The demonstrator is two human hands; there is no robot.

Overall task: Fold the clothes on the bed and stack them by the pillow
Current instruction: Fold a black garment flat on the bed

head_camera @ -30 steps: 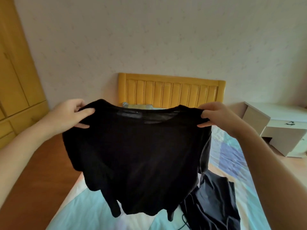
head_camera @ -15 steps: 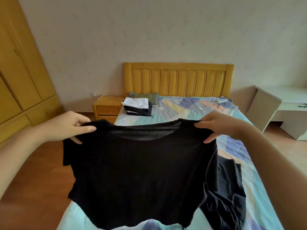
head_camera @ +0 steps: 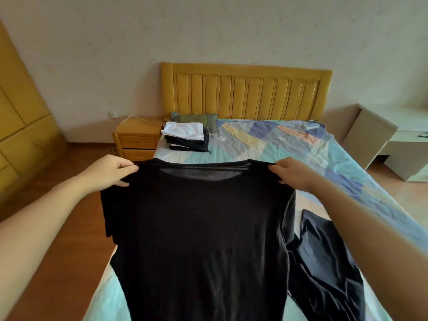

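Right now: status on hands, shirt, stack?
Left hand and right hand pinch the black shirt at its shoulders, spread over the bed. Folded stack sits by the pillow. Another dark garment lies unfolded.

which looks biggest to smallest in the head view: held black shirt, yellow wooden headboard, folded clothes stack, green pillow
1. Held black shirt, though nearness to the camera inflates it.
2. Yellow wooden headboard.
3. Folded clothes stack.
4. Green pillow, partly hidden behind the stack.

- A yellow wooden headboard (head_camera: 245, 93) stands against a pale textured wall (head_camera: 208, 31).
- Left of the headboard sits a wooden nightstand (head_camera: 136, 141); farther left, a yellow wardrobe (head_camera: 20, 117).
- Right of the headboard, a white desk (head_camera: 393, 144).
- Reddish wooden floor (head_camera: 76, 216).
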